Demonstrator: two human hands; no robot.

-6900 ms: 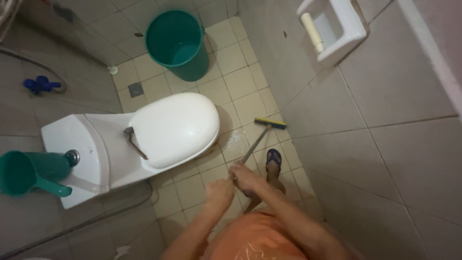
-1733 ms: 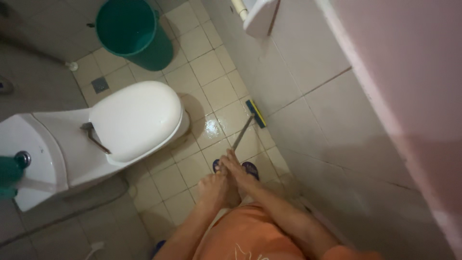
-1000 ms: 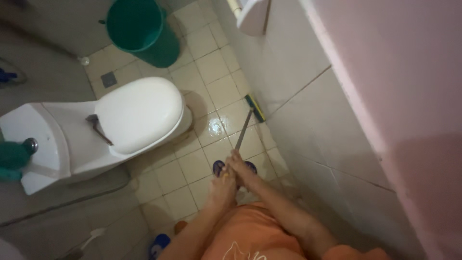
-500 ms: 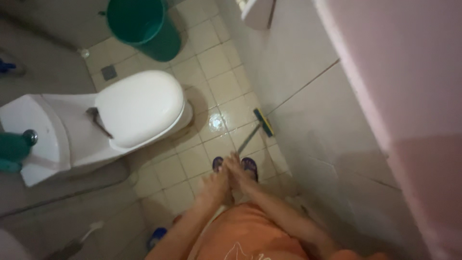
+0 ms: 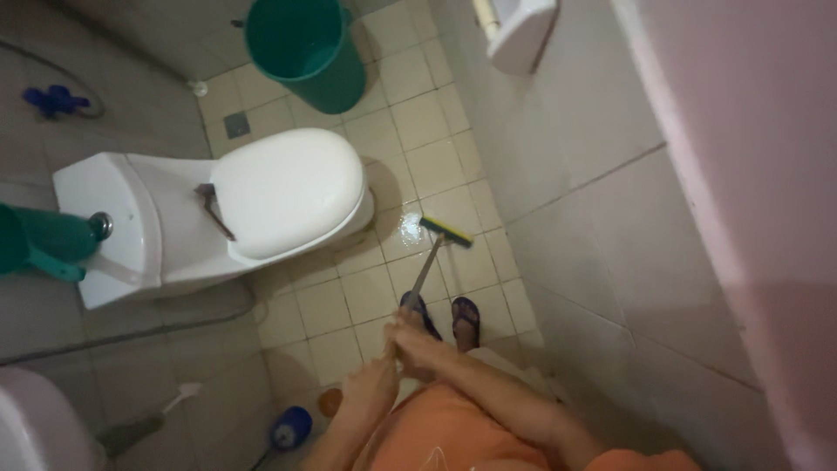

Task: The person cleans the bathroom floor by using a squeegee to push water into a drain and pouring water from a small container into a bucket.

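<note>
Both my hands grip the long handle of a floor brush. My left hand (image 5: 377, 377) is the lower one on the handle's near end, and my right hand (image 5: 417, 338) sits just above it. The brush head (image 5: 445, 230), yellow and dark green, rests on the wet beige floor tiles (image 5: 436, 166) between the toilet and the right wall. My feet in blue flip-flops (image 5: 465, 316) stand just behind the brush. I wear an orange shirt.
A white toilet (image 5: 288, 190) with its lid shut stands at left, a green dipper (image 5: 39, 244) on its tank. A green bucket (image 5: 307, 48) stands at the back by a floor drain (image 5: 236, 125). A white wall fixture (image 5: 519, 30) hangs top right. A toilet brush (image 5: 148, 423) lies bottom left.
The brush head has swung from along the right wall out onto the wet tile in front of the toilet. My hands stayed on the handle and drew back a little. The view shifted right.
</note>
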